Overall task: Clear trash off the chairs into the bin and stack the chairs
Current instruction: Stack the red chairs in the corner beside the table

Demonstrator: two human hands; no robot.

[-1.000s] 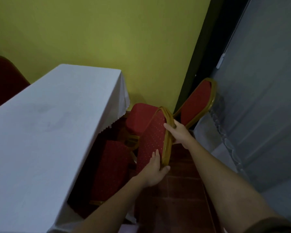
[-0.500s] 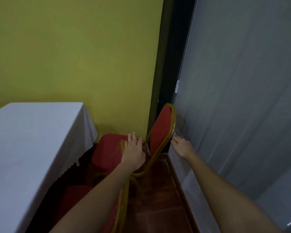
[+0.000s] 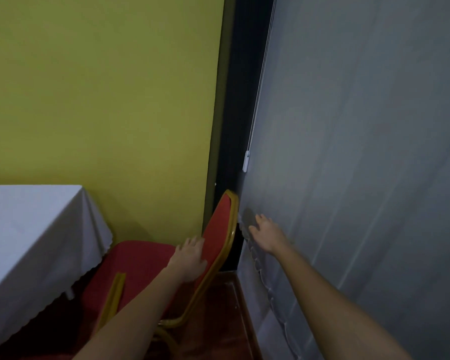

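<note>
A chair [image 3: 216,235] stands in the corner, its back toward the curtain [image 3: 361,178] on the right and its seat toward the cloth-covered desk [image 3: 31,229] on the left. The wall [image 3: 102,100] lies behind both. A second chair's frame [image 3: 113,294] sits nearer, in front of the seat. The left hand [image 3: 189,259] rests on the chair back; the right hand [image 3: 266,235] lies spread against the curtain.

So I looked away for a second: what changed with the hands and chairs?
Both hands let go of the chair back they gripped. The left hand now rests open on the corner chair; the right hand reaches toward the grey curtain. The clothed table stayed put.
</note>
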